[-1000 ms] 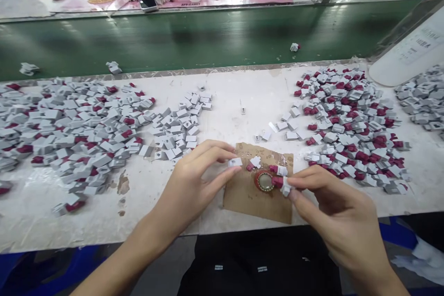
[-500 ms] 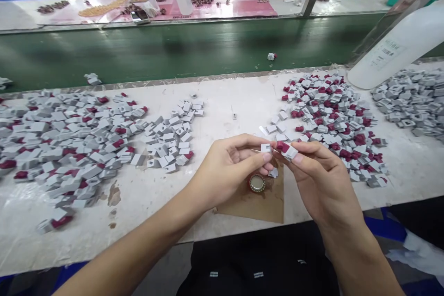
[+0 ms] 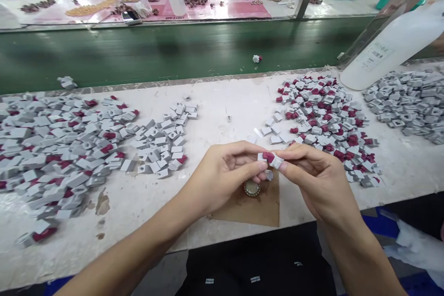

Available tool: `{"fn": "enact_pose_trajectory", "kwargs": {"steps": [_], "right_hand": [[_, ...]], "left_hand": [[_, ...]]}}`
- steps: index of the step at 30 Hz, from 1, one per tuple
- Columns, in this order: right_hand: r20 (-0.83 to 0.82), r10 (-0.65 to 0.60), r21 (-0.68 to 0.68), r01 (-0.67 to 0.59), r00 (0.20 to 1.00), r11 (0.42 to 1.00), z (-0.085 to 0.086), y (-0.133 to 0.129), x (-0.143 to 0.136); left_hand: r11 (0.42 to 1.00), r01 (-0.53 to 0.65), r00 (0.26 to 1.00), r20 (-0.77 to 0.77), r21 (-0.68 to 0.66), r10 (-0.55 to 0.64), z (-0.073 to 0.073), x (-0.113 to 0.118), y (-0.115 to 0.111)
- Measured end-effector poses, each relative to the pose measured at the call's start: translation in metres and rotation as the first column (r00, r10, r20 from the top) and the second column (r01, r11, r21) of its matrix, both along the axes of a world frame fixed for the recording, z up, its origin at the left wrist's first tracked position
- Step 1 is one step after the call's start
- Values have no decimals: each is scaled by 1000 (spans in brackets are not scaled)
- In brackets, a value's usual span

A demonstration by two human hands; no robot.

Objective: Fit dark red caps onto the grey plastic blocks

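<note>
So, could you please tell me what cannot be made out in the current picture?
Head view:
Held pieces: ends partly covered by the left hand and right hand.
Cardboard: upper part behind the left hand.
Bottle label: print too small.
Left-side pile: cut off by left edge.

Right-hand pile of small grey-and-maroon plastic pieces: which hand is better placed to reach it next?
Probably the right hand: it lies nearer that pile than the left hand, though both pinch small pieces.
</note>
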State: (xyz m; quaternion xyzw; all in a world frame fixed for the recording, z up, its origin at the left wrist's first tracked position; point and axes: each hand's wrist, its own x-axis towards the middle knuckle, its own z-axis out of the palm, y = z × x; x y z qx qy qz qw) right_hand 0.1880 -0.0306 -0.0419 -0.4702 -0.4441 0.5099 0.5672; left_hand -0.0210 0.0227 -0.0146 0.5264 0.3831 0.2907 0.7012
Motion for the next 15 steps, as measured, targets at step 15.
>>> {"fn": "enact_pose_trajectory", "kwargs": {"steps": [15], "right_hand": [[382, 208, -17, -218, 900, 976, 36, 122, 12]], "left_hand": [[855, 53, 947, -298, 516, 122, 24, -15, 95]]}}
